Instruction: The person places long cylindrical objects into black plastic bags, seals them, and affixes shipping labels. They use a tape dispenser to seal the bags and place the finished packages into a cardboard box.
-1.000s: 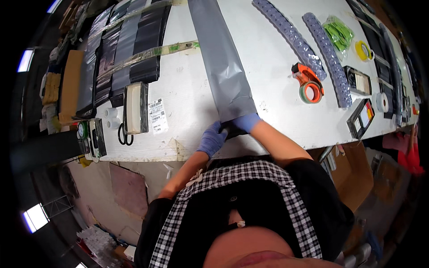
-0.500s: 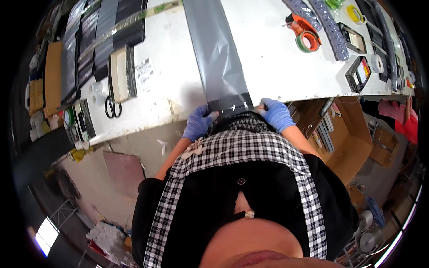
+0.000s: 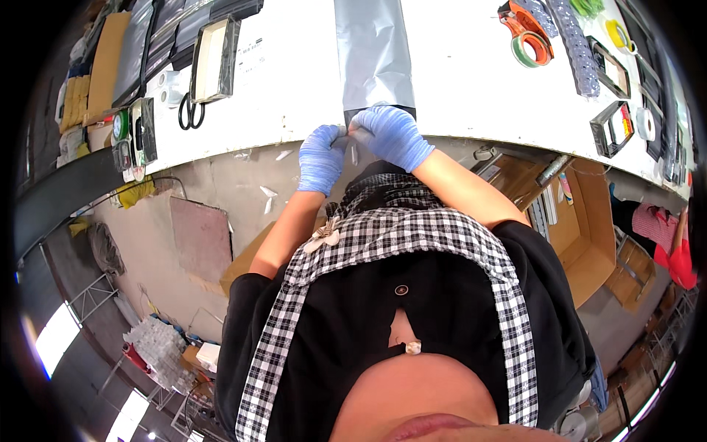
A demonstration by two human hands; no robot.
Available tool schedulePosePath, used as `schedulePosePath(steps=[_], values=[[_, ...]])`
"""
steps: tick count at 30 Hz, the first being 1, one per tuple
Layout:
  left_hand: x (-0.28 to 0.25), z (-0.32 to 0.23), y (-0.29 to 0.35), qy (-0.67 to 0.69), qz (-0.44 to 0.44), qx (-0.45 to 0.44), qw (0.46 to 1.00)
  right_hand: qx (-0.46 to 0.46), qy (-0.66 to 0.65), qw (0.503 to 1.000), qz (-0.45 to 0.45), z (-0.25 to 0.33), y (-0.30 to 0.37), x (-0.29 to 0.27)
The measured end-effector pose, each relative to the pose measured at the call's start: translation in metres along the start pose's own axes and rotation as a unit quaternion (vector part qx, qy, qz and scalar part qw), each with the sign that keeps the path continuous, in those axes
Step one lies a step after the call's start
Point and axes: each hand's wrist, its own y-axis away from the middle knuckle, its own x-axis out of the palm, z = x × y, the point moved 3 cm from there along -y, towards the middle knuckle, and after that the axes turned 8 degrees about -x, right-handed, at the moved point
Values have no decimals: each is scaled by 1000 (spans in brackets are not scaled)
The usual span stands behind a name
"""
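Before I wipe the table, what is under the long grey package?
White tabletop shows along both sides of the grey package; whatever lies directly beneath is covered. The right hand hides part of its near end.

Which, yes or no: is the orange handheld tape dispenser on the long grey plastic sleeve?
No, the orange tape dispenser lies to the right of the grey sleeve, with flat white tabletop showing between them.

Long grey plastic sleeve point(image 3: 375, 59) — creased, shiny, dark at its near end — flat on the white table point(image 3: 460, 92).
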Motion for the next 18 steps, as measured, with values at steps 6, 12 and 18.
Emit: schedulePosePath(steps=[6, 12, 18], values=[[11, 15, 5, 67, 31, -77, 994, -12, 37, 996, -74, -5, 101, -17], [14, 10, 3, 177, 133, -135, 966, -82, 83, 977, -179, 23, 45, -27], [-2, -9, 2, 157, 151, -162, 962, -181, 176, 956, -147, 22, 28, -14]])
